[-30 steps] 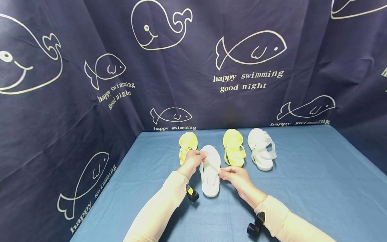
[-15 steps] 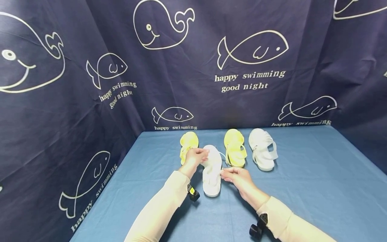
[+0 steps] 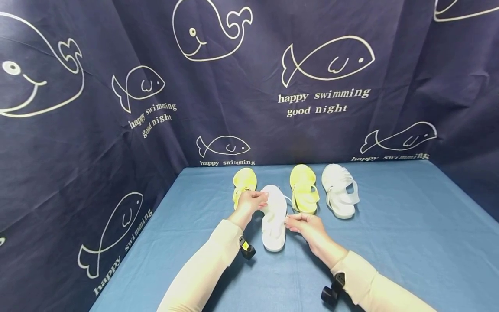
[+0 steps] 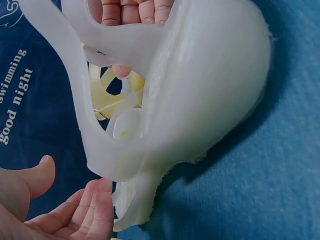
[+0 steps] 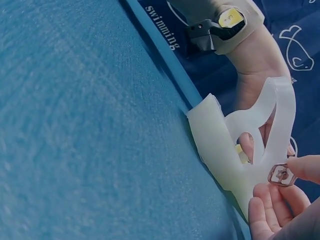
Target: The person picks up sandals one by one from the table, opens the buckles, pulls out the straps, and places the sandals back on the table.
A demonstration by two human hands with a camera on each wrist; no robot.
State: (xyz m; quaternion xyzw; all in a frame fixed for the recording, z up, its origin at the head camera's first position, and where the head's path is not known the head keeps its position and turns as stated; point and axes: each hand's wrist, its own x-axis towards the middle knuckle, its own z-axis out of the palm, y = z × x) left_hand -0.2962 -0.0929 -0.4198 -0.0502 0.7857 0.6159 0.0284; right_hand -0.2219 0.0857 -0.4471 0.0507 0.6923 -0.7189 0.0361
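A white strappy sandal (image 3: 274, 219) sits on the blue cloth between both hands, its pale straps and rounded end close up in the left wrist view. At its far left side is my left hand (image 3: 251, 203); in the left wrist view the thumb stands apart while the extended fingertips (image 4: 102, 200) touch the strap's lower edge. With thumb and fingers, my right hand (image 3: 309, 227) pinches a small square metal buckle (image 5: 281, 175) at the sandal's right side. A thin loose strap end (image 3: 289, 200) sticks out on that side.
Behind the left hand lies a yellow sandal (image 3: 244, 178), partly covered by it. Farther right are another yellow sandal (image 3: 304, 190) and a second white sandal (image 3: 340, 193). A dark curtain (image 3: 319, 143) with fish prints borders the blue cloth (image 3: 390, 225).
The thin strap that ran across the sandal between the hands now sticks out at its right. The sandal has twisted slightly, and both hands stay nearly in place.
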